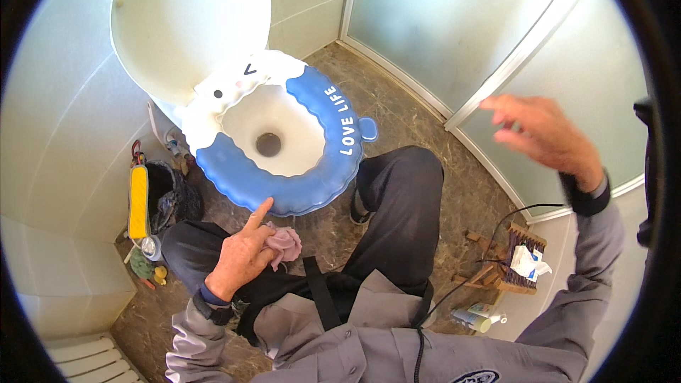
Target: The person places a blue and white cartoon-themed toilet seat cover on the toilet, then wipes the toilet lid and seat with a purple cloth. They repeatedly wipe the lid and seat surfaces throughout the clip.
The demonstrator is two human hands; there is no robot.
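Left hand (241, 259): clamped on cloth (285, 245), index finger at seat (287, 193) rim
Cloth: bunched, long axis unclear
Seat: long axis upper-left to lower-right, tab (369, 129) pointing right
Right hand (500, 119): fingers apart, raised near door (599, 50)

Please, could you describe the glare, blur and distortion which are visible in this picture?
Head view: strong light whitens the frosted panel; same view: fisheye distortion bends lines on the left wall, with black corners; same view: the raised right hand looks slightly soft, perhaps from motion, while the left hand and blue-and-white seat cover look sharper.
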